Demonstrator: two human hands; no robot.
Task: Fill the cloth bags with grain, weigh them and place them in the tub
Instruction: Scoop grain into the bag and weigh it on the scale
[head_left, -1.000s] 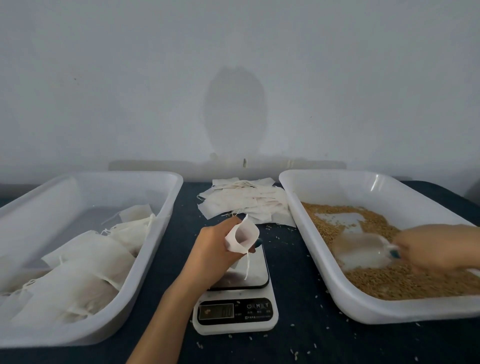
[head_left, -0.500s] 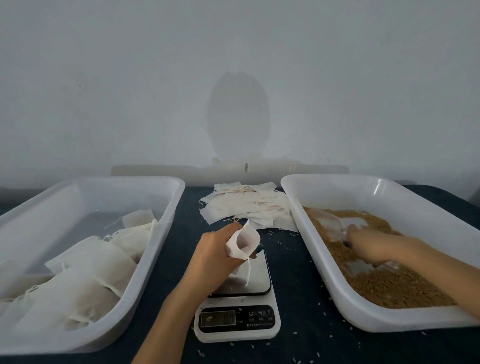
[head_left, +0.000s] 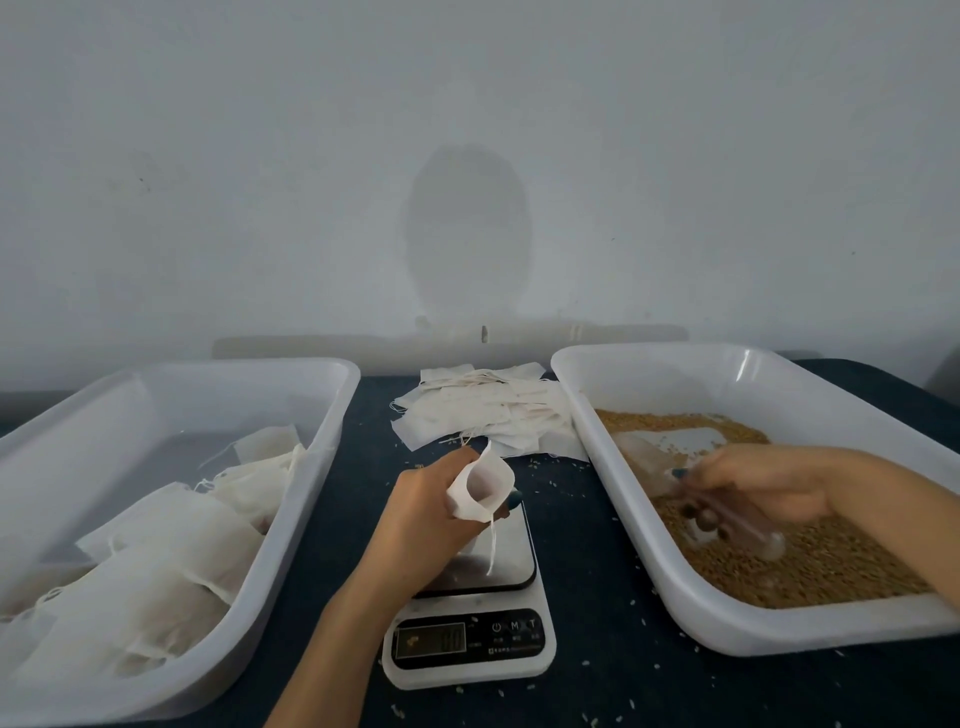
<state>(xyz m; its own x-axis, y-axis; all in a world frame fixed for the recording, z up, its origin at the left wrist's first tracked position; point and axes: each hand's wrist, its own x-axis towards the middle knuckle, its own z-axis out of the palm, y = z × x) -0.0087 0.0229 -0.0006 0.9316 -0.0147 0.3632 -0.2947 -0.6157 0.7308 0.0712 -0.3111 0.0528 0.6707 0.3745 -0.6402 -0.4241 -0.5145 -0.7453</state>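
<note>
The dark surface (head_left: 592, 571) carried everything in a row, so each job sat close to the next one. The left tub (head_left: 234, 400) held the full bags (head_left: 171, 540), heaped at its near end, so that was the place for finished ones. The right tub (head_left: 675, 379) held the grain (head_left: 831, 566), a brown layer with a bare patch at the far side.

The scale (head_left: 470, 644) stood in the middle, near the person and between the two tubs. That spot looked handy, because a bag could go from grain to scale to left tub in short hops. The empty bags (head_left: 483, 410) lay in a flat pile just behind the scale, within easy reach.

The left hand (head_left: 426, 514) was over the scale plate. Its fingers were curled round one cloth bag (head_left: 480, 491), pinching it so the mouth stayed round and faced the grain side. I think that was to make a wide hole for pouring. The bag's string (head_left: 492, 545) hung down over the plate.

The right hand (head_left: 769, 483) was low in the right tub, its fingers wrapped round a clear scoop (head_left: 727, 519). The scoop was blurry, so I could not tell how much grain it had.

Some loose grains (head_left: 550, 462) lay on the surface around the scale.
</note>
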